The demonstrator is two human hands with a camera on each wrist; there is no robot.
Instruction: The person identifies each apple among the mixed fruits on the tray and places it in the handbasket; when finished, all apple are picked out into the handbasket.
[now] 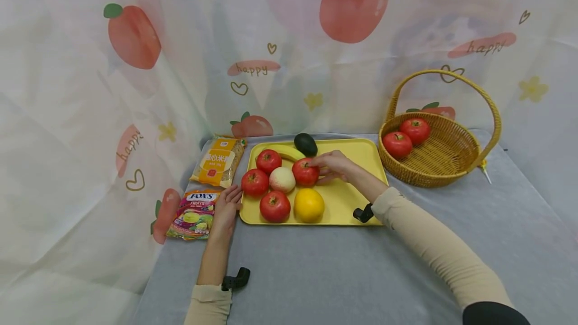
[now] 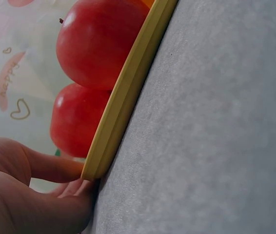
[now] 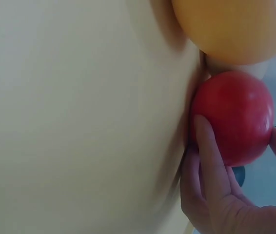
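Note:
On the yellow tray (image 1: 352,164) my right hand (image 1: 336,166) holds a red apple (image 1: 306,172) at its right side, thumb and fingers spread around it in the right wrist view (image 3: 233,119). My left hand (image 1: 228,209) grips the tray's left edge, its fingers at the rim (image 2: 121,97) in the left wrist view. Several other red apples (image 1: 275,206) lie on the tray's left half around a pale peach-like fruit (image 1: 282,179). An orange-yellow round fruit (image 1: 309,205) sits at the front, a banana (image 1: 289,152) and a dark green avocado (image 1: 305,144) at the back.
Right of the tray stands a wicker basket (image 1: 444,149) with a tall handle and two red apples (image 1: 397,145) inside. Left of the tray lie a yellow grain packet (image 1: 220,160) and a Fox's candy bag (image 1: 193,214). A printed curtain hangs behind the grey-covered table (image 1: 316,275).

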